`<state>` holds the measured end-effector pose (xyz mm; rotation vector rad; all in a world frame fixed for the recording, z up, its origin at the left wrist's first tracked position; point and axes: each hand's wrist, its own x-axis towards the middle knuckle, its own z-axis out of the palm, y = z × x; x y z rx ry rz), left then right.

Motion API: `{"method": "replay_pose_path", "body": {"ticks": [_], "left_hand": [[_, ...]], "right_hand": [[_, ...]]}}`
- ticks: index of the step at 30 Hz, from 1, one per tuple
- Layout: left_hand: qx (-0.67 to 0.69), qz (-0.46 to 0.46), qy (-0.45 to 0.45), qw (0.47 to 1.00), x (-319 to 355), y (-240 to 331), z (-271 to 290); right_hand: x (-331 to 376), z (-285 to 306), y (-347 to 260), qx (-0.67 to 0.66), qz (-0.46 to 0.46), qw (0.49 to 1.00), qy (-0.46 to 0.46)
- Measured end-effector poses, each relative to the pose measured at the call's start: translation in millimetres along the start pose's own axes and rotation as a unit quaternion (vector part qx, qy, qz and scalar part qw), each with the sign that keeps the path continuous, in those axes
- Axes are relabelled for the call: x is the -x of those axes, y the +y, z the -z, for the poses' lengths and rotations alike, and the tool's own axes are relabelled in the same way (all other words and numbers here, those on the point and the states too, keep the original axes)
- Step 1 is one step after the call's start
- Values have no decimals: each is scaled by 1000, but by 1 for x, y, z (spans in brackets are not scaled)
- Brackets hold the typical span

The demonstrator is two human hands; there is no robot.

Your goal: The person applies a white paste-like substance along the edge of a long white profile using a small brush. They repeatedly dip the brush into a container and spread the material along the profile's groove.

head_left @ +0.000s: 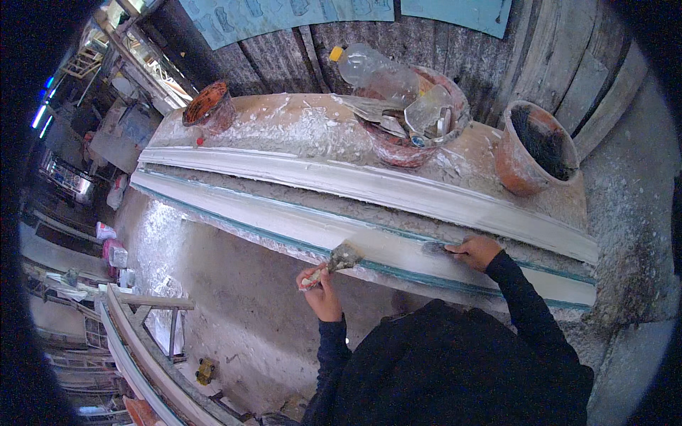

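My left hand (322,294) is closed round the pale, smeared handle of a putty knife (344,258). Its wide, plaster-caked blade reaches the near edge of a long white plaster moulding (284,219) with green edge strips. Farther right, my right hand (477,253) grips a second, darker flat tool (436,248), seemingly a scraper, with its blade at the moulding's white face. Whether that blade touches the surface I cannot tell. A damp-looking darker patch shows on the moulding between the two tools. Behind it lies another long white moulding (341,182), parallel to the first.
On the plaster-spattered bench (284,117) stand an orange-rimmed bucket (210,105) at left, a tub (401,153) heaped with scraps, a clear bottle (376,71) with a yellow cap, and a terracotta-coloured bucket (529,160) at right. Corrugated sheeting (284,60) rises behind.
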<state>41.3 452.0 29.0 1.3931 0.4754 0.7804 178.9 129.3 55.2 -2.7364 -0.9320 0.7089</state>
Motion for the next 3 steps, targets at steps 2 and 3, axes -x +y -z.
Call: {"method": "replay_pose_path", "body": {"ticks": [2,3], "left_hand": [[-35,-1,-17,999,-2,0,2],[-34,7,-22,999,-2,-1,4]], "right_hand": [[-10,1,-11,3,7,1000,9],[-21,4,-25,3,10,1000,13]]}}
